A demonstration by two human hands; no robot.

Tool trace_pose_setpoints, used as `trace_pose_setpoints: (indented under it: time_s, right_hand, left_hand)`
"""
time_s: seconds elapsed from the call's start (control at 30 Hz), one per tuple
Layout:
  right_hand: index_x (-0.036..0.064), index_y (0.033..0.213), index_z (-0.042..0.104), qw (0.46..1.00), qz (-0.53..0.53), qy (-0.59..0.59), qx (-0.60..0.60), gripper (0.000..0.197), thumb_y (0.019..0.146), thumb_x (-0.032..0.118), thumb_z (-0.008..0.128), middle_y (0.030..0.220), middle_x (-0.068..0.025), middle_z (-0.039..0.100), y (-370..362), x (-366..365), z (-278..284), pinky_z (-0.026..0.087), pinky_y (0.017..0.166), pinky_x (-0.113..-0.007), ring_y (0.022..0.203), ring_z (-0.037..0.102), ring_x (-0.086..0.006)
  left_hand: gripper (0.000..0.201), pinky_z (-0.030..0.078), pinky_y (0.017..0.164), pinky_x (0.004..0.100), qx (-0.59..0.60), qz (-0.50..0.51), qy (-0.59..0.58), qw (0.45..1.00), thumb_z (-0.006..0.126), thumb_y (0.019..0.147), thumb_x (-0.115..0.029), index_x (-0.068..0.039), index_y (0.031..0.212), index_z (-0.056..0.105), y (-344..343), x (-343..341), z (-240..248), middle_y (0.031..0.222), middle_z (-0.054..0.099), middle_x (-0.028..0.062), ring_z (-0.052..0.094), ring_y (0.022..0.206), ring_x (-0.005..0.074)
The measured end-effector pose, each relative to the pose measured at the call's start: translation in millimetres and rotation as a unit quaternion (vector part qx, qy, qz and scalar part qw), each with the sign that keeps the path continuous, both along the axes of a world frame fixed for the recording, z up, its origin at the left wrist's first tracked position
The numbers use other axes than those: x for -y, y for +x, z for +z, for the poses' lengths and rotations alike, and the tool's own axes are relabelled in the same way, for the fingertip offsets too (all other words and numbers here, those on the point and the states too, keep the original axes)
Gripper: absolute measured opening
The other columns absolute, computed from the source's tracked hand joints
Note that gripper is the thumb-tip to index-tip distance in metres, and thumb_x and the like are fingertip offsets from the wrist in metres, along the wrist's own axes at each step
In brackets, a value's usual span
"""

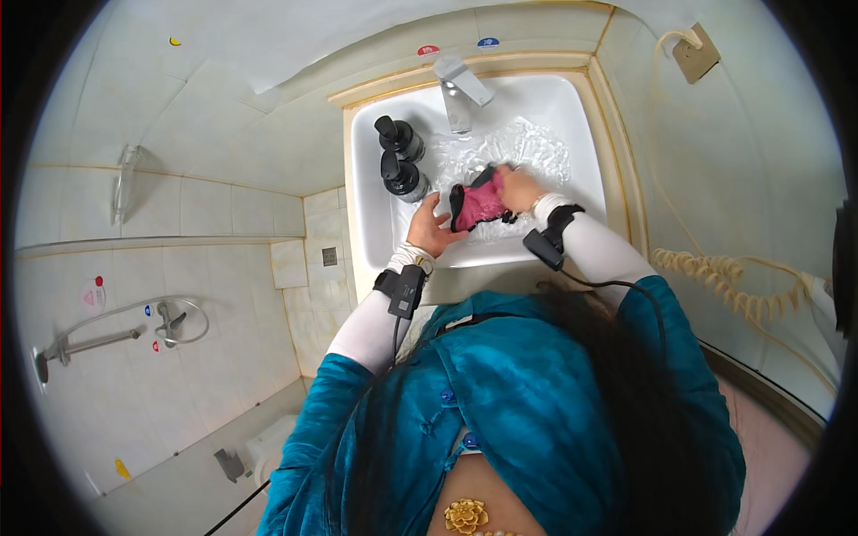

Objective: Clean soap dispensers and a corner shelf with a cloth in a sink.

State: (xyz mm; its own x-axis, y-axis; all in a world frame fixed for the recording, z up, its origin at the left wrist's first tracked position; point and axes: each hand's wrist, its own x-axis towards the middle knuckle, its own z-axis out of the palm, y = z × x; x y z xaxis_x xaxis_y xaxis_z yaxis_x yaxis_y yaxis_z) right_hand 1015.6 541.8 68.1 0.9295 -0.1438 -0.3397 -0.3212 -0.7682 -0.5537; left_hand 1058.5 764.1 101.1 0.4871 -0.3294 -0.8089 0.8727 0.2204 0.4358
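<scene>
Pink cloth (480, 205) with dark trim lies in the water of the white sink (572, 107), partly hidden under the right hand (517, 188), whose fingers close on its upper end. The left hand (432, 228) is spread, fingertips touching the cloth's left edge. Two black pump bottles (400, 156) stand on the left rim, beside the faucet (460, 89). Red and blue round stickers (458, 46) sit behind the faucet.

- The right hand (518, 189) lies over part of the pink cloth (481, 205), so its fingertips and its grip on the cloth cannot be made out.
- Ripples and glare blur the water in the sink (572, 116); the bottom cannot be seen.
- The two dark pump bottles (402, 159) show only from above; their bodies are hidden.
- The teal jacket (527, 393) and dark hair hide the counter's front edge and the floor below.
- The toilet (268, 447) is partly covered by the left sleeve.
</scene>
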Motion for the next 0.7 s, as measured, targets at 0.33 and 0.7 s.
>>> trace_pose_setpoints:
  time_s: [0.33,0.7]
  right_hand:
    - [0.0040,0.112,0.056,0.892,-0.006,0.352,0.284,0.022,0.092,0.015,0.053,0.090,-0.0156,0.064,-10.8,-99.9,71.1,0.051,0.070,-0.033,0.081,0.064,-0.0250]
    - [0.0045,0.110,0.059,0.982,-0.016,-0.182,0.041,0.028,0.086,0.018,0.056,0.110,-0.0166,0.059,-14.6,10.1,54.8,0.052,0.076,-0.046,0.099,0.061,-0.0360]
  left_hand:
    - [0.028,0.049,0.091,0.0441,0.041,0.009,-0.223,0.974,0.044,0.096,-0.029,-0.007,0.105,0.058,20.3,3.1,-21.4,0.102,0.062,0.0119,0.061,0.098,0.0264]
    - [0.036,0.045,0.093,0.0464,0.126,-0.087,-0.010,0.988,0.050,0.096,-0.020,-0.004,0.128,0.046,-2.7,-3.3,2.5,0.123,0.052,0.0119,0.054,0.107,0.0258]
